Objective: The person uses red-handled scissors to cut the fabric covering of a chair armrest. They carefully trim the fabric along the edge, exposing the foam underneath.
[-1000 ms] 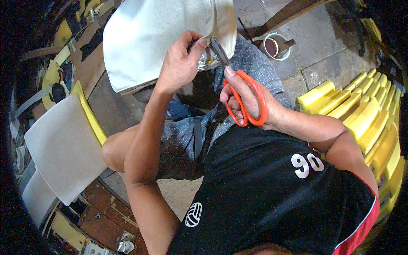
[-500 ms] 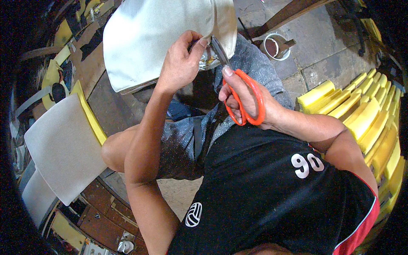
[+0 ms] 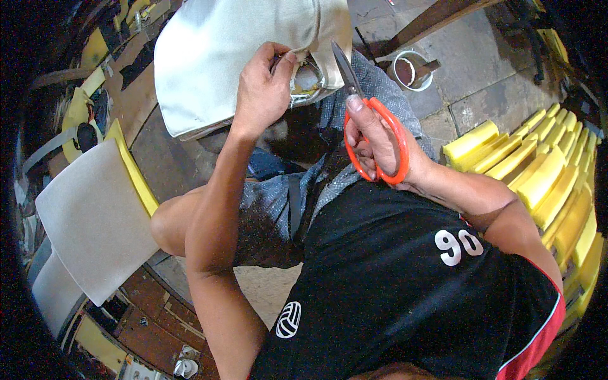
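A cushion with a cream-white fabric cover (image 3: 218,66) lies across my lap at the top of the view. My left hand (image 3: 263,88) pinches the cover at a corner, thumb against curled fingers. Beside those fingertips the fabric gapes, and ragged edges and shiny inner material (image 3: 307,81) show. My right hand (image 3: 380,136) grips orange-handled scissors (image 3: 347,68), thumb and fingers through the loops. Their dark blades look closed, point away from me and stand a little to the right of the gap, apart from my left hand.
Yellow foam strips (image 3: 538,158) are stacked on the right. A white bucket (image 3: 410,71) with brown contents stands on the tiled floor beyond my knee. Grey-white padded panels (image 3: 95,215) lean by my left knee, with scraps (image 3: 95,50) beyond and a wooden beam (image 3: 437,22) at top right.
My right hand has drawn the scissors back to the right, away from the cover's edge. My left hand has shifted slightly left, and the gap in the cover shows more.
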{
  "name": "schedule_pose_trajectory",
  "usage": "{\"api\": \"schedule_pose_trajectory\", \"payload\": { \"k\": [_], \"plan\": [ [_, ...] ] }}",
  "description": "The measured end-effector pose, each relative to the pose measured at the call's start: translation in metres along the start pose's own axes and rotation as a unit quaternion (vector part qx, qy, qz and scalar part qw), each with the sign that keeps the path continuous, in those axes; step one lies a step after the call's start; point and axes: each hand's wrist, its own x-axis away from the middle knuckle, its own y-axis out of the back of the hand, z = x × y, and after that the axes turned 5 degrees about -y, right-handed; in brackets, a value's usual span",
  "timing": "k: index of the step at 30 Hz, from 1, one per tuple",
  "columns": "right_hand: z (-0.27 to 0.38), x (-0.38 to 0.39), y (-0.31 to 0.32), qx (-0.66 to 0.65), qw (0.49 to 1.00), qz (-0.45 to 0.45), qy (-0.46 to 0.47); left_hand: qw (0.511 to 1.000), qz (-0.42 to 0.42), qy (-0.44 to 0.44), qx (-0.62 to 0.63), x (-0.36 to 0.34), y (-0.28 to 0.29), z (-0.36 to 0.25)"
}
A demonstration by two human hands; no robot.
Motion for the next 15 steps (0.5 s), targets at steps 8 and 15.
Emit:
{"api": "schedule_pose_trajectory", "payload": {
  "k": [8,15],
  "plan": [
    [0.025,-0.055,0.013,0.298,0.876,-0.223,0.307,0.999,0.023,-0.024,0.013,-0.002,0.001,-0.004],
    [0.016,-0.107,0.024,0.359,0.834,-0.268,0.321,0.998,0.044,-0.027,-0.025,-0.001,-0.001,-0.007]
  ]
}}
